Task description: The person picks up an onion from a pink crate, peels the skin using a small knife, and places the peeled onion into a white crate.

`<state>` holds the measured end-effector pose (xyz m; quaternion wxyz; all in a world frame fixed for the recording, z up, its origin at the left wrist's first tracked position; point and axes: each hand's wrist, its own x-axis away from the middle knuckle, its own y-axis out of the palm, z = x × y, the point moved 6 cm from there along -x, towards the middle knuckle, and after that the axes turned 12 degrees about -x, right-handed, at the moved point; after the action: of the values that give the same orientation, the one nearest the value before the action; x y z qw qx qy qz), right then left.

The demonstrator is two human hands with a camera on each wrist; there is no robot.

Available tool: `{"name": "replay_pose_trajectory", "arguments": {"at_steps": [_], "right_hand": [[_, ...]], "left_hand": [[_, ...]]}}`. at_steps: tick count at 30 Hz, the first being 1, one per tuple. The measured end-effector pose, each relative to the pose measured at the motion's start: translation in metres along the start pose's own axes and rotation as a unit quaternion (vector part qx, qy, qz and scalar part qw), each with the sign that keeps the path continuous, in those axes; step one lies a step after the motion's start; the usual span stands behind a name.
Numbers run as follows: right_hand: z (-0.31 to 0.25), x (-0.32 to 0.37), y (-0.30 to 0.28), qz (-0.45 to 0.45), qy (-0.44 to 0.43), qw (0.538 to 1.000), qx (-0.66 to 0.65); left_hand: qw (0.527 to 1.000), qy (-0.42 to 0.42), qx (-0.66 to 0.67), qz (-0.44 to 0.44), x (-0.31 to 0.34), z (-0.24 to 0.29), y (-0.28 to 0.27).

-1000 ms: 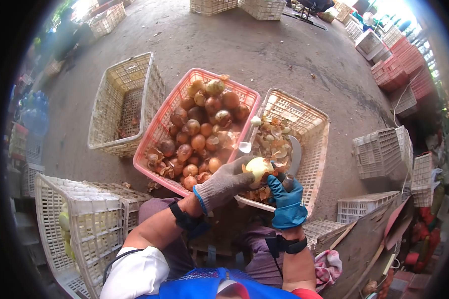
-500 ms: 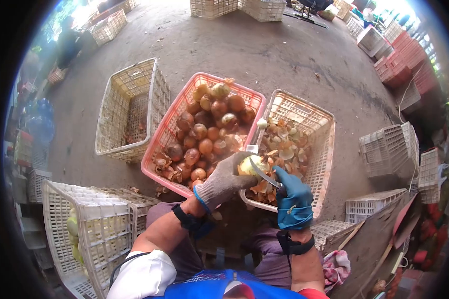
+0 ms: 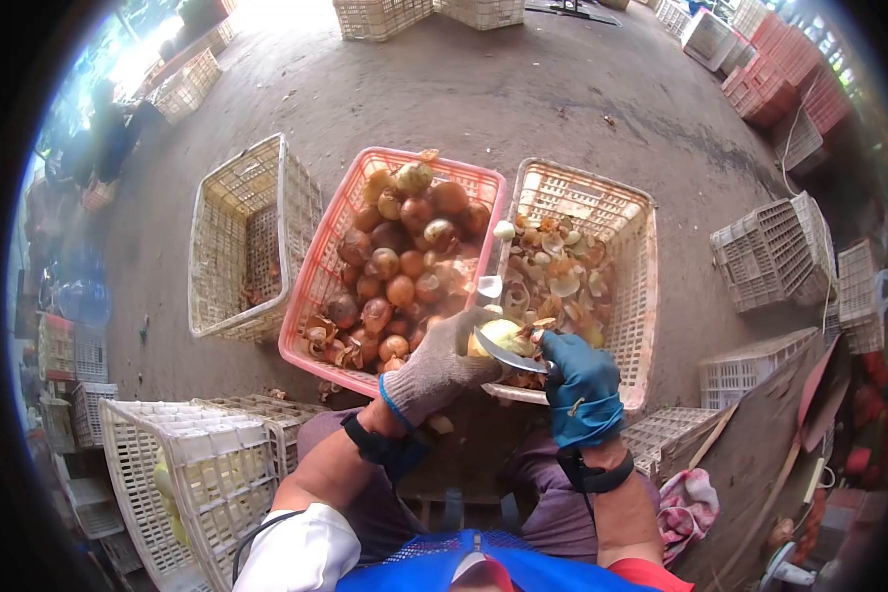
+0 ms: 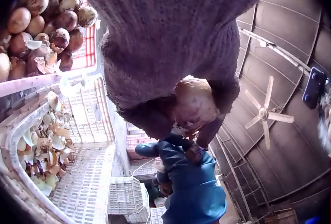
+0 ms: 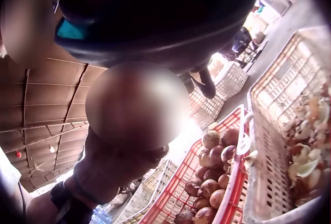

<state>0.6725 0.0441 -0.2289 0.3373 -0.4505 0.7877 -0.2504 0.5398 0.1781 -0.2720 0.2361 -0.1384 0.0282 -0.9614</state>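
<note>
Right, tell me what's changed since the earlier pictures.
The knife, first pointing away over the peelings, has swung leftward so its blade crosses the onion. The left hand still grips the onion, the right hand the knife; the crates stay put.

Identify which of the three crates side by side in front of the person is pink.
The middle crate, holding brown-skinned onions, is the pink one; the left crate and the right crate are both off-white.

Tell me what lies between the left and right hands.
A partly peeled onion, with the curved blade of a knife across it, as the head view shows.
</note>
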Motion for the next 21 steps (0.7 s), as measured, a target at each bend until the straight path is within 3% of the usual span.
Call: {"name": "replay_pose_trajectory", "arguments": {"at_steps": [3,6,9,10,12,15,16,17,19,21], "right_hand": [[0.007,0.001,-0.006,-0.005,0.022,1.0,-0.012],[0.007,0.0,-0.006,0.012,-0.009,1.0,-0.007],[0.002,-0.003,0.001,0.014,-0.019,1.0,-0.013],[0.003,0.0,0.001,0.024,-0.013,1.0,-0.01],[0.007,0.003,0.001,0.042,-0.002,0.999,-0.004],[0.035,0.01,-0.001,0.043,0.119,0.992,0.006],[0.065,0.021,0.01,0.038,0.23,0.97,-0.064],[0.068,0.022,0.015,0.035,0.27,0.948,-0.163],[0.066,0.021,0.027,0.018,0.339,0.871,-0.354],[0.043,0.016,0.027,-0.011,0.356,0.845,-0.399]], "left_hand": [[0.999,0.023,0.045,-0.009,-0.001,-0.004,0.0],[0.997,0.021,0.071,-0.008,0.0,0.0,0.0],[0.999,0.008,0.02,-0.031,0.001,0.008,0.009],[0.999,0.047,0.001,-0.025,0.003,0.013,0.012],[0.999,0.013,-0.003,-0.032,0.003,0.008,0.012],[0.999,0.012,0.031,-0.009,0.001,0.004,0.005],[1.0,0.025,0.012,0.0,0.001,0.007,-0.001],[0.999,0.038,-0.006,0.013,0.002,0.008,-0.007],[0.998,0.045,-0.008,0.044,0.001,0.004,-0.014],[0.995,0.069,0.015,0.065,-0.001,0.006,-0.017]]}}
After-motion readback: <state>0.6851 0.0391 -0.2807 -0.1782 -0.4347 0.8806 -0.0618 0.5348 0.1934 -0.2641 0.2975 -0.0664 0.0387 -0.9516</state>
